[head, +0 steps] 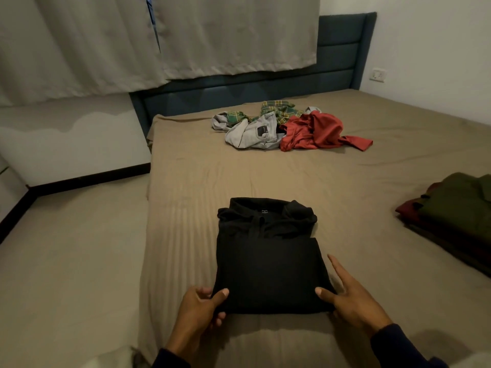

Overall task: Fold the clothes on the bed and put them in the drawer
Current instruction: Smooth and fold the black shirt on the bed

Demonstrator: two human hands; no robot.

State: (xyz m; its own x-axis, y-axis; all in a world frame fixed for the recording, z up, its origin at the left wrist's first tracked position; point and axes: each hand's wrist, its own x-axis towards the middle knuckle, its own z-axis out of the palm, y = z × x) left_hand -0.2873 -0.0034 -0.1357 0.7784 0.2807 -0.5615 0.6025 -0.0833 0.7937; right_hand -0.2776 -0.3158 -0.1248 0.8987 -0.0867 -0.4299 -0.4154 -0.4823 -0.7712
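A folded black hoodie [268, 261] lies flat on the tan bed sheet [345, 181] near the bed's front edge. My left hand [202, 306] grips its near left corner, thumb on top and fingers tucked under. At the near right corner, my right hand [350, 298] has its thumb on the fabric and its fingers spread along the hoodie's side. Farther up the bed lies a loose heap: grey jeans [252, 134], a green plaid garment [279, 110] and a red garment [316, 131].
A stack of folded clothes, olive green on top of dark red [457, 208], sits at the bed's right edge. The blue padded headboard [337, 54] and grey curtains [132, 35] stand behind. Floor [66, 248] runs along the bed's left side. No drawer is in view.
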